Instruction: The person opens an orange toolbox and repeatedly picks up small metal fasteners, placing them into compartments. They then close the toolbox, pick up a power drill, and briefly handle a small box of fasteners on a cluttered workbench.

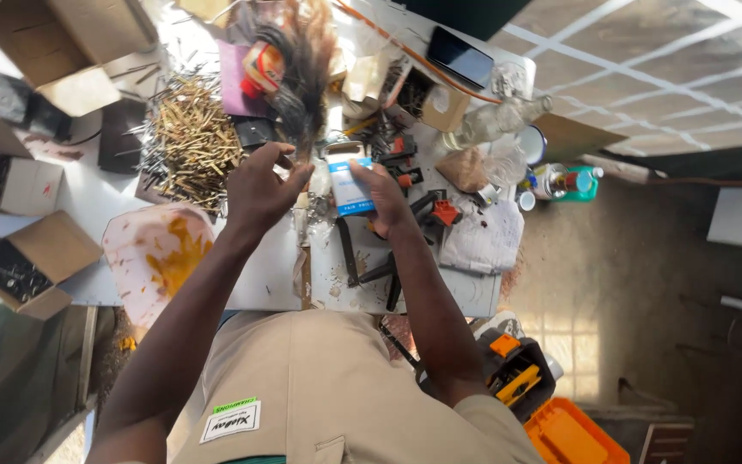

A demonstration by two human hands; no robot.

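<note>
My right hand (pixel 386 199) grips a small blue and white box (pixel 350 186) over the white worktable (pixel 268 279). My left hand (pixel 261 187) hovers just left of it, fingers curled, fingertips pinching near the box's top edge; whether anything small is between them is hidden. A tuft of dark bristly fibres (pixel 302 73) stands just beyond both hands. Black and orange clamps (pixel 427 210) lie right of my right hand.
A heap of thin brass-coloured pins (pixel 192 142) lies at left. Open cardboard boxes (pixel 23 266) line the left side. A stained pink sheet (pixel 155 253), a white cloth (pixel 484 241), clear bottles (pixel 500 120), a phone (pixel 459 57) and an orange toolbox (pixel 564 430) surround me.
</note>
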